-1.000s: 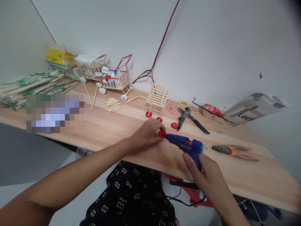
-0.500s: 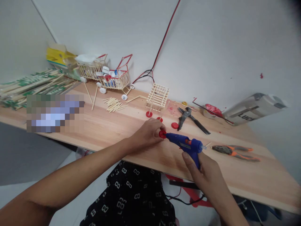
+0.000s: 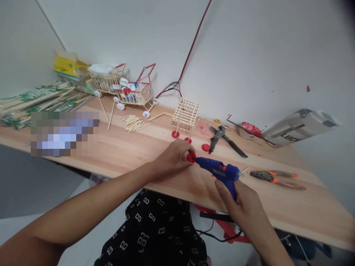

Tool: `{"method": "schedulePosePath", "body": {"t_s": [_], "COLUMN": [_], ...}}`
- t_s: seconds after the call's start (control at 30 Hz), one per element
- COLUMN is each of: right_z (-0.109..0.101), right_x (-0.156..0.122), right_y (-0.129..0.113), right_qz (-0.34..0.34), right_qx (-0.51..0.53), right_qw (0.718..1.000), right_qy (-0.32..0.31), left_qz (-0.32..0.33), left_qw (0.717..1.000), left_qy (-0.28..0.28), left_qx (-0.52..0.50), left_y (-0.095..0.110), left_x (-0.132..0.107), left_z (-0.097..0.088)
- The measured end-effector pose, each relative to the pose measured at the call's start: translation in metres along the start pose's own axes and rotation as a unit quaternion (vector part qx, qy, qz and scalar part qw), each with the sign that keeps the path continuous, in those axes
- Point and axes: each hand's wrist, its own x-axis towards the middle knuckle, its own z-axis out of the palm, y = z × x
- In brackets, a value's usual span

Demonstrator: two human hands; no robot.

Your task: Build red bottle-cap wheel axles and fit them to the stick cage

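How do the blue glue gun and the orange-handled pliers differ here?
The blue glue gun is held in the right hand, while the orange-handled pliers lie on the wooden table. The glue gun's nozzle is at a red cap in the left hand; the pliers touch neither hand. The glue gun has one grip, the pliers two handles. Both tools point toward picture left.
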Motion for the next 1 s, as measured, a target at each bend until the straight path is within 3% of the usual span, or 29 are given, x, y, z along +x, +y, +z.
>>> {"method": "schedulePosePath", "body": {"t_s": [0.23,1.0], "right_z": [-0.0021,-0.0033], "right_x": [-0.0012,0.0022], "right_y": [-0.0023,-0.0026], "right_qz": [0.023,0.023], "right_qx": [0.006,0.002], "right_qw": [0.999,0.999], "right_qy": [-0.027,-0.024], "left_qz": [0.006,-0.004], "left_qw": [1.0,1.0], "left_qy": [-0.003,-0.007], "left_qx": [0.003,0.005], "left_y": [-0.0006,0.0], "left_x": [-0.0006,-0.0003], "left_z": [-0.0007,-0.0006]}}
